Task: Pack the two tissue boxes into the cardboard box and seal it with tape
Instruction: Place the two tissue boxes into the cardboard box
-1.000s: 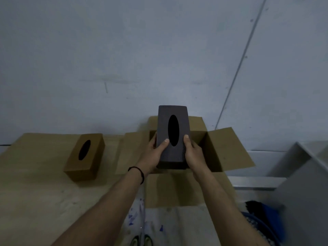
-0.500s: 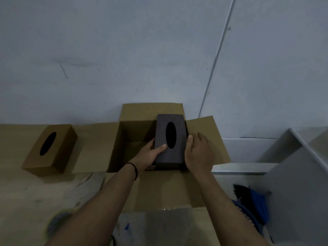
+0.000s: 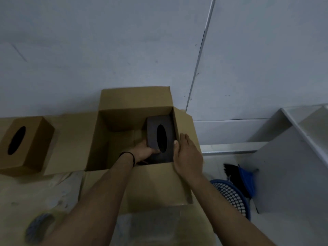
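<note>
Head view: dark tissue box inside the open carton

Head camera shows the table (image 3: 53,190) with an open cardboard box (image 3: 134,103) on it, all flaps spread out. Inside, against the right wall, sits the dark tissue box (image 3: 159,126), tilted a little. The brown tissue box (image 3: 33,142) lies on the table left of the carton. The left hand (image 3: 144,151) has its fingers closed around the dark box; the right hand (image 3: 188,155) rests open against its right edge.
</note>
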